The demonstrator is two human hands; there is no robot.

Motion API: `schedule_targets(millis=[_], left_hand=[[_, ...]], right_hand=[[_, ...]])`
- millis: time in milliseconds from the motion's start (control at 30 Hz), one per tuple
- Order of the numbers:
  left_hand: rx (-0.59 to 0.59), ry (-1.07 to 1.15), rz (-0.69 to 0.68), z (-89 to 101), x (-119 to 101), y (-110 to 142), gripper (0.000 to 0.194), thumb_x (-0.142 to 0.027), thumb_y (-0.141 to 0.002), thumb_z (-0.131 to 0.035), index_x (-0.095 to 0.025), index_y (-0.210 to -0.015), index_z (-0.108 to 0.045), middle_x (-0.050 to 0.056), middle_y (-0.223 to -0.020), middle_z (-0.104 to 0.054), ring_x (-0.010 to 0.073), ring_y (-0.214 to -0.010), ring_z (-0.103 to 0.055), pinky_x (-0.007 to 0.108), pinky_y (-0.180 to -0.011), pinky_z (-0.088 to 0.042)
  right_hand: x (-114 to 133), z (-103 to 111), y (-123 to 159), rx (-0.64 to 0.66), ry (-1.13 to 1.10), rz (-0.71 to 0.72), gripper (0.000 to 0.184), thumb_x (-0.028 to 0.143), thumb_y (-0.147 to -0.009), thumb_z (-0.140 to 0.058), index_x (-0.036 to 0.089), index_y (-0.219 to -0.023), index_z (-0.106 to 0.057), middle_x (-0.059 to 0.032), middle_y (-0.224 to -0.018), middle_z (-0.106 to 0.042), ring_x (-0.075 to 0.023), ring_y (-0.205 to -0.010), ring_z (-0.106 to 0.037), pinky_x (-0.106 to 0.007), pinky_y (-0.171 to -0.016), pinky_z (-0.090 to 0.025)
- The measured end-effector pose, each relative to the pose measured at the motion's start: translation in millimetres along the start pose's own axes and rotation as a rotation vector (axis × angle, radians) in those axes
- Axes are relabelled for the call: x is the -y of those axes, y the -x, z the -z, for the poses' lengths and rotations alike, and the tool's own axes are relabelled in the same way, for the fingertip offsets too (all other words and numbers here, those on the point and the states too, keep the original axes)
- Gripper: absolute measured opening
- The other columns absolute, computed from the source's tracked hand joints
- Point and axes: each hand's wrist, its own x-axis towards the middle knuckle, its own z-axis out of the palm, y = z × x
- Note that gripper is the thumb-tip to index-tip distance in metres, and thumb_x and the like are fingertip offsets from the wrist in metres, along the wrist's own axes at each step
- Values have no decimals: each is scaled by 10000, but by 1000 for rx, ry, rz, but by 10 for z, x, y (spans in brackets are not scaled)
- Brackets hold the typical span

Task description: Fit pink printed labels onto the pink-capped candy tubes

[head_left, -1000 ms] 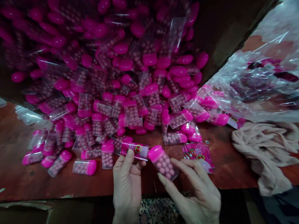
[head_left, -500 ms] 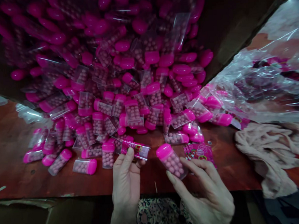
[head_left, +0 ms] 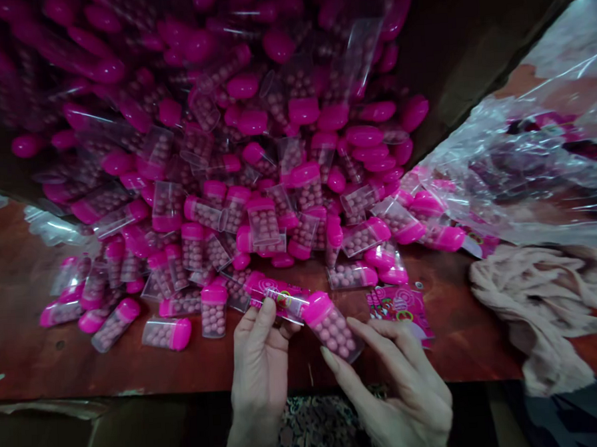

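Observation:
Between its thumb and fingers my left hand (head_left: pixel 260 362) pinches a printed pink plastic sleeve (head_left: pixel 282 300) with a clear end. My right hand (head_left: pixel 399 371) grips the lower end of a clear candy container (head_left: pixel 337 331), which has a bright pink cap and pale pink balls inside. The container is tilted, cap toward the upper left, and its cap meets or overlaps the sleeve's right end; whether it is inside I cannot tell. Beside my right hand, a stack or piece of printed pink sleeves (head_left: pixel 397 305) lies flat on the table, partly covered by the fingers.
A large heap of pink-capped candy containers (head_left: pixel 263 219) spills from a dark box (head_left: pixel 451 75) onto the red-brown table (head_left: pixel 186 369). Several lie loose at left. Crumpled clear plastic (head_left: pixel 536 178) fills the right back, with a beige cloth (head_left: pixel 542 297) in front.
My right hand has moved left with the container, and my left hand has shifted slightly right with the sleeve. The gap between cap and sleeve has closed.

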Motion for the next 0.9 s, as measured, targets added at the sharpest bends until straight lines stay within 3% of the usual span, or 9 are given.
schedule_targets(millis=[267, 500, 700, 900], left_hand=[[109, -68, -15, 41, 37, -15, 156, -223, -629, -812, -137, -725, -726, 20, -720, -735, 82, -637, -652, 146, -616, -526], [104, -88, -49, 28, 76, -9, 122, -231, -650, -801, -160, -722, -733, 7, -714, -738, 78, -627, -654, 160, -640, -534], [146, -181, -87, 3, 103, 17, 272, -127, -563, -835, -171, -813, -739, 17, -755, -753, 91, -674, -670, 164, -688, -534], [130, -151, -82, -24, 126, 34, 278, -139, -549, -842, -177, -803, -733, 9, -736, -750, 88, -656, -667, 172, -690, -535]], right_hand=[[-43, 11, 33, 27, -14, 23, 256, 163, -801, -675, 113, -1042, -606, -43, -890, -530, -122, -775, -560, -226, -685, -541], [-32, 8, 46, 36, 31, 40, 227, 177, -822, -656, 110, -1034, -607, -49, -900, -528, -124, -788, -565, -218, -690, -555], [-38, 17, 76, 65, 25, 12, 275, 162, -809, -668, 116, -1072, -604, -50, -930, -528, -116, -795, -572, -201, -694, -552], [-70, -1, 94, 48, -94, -94, 298, 140, -776, -692, 155, -1063, -615, -45, -954, -547, -131, -840, -579, -238, -741, -551]])
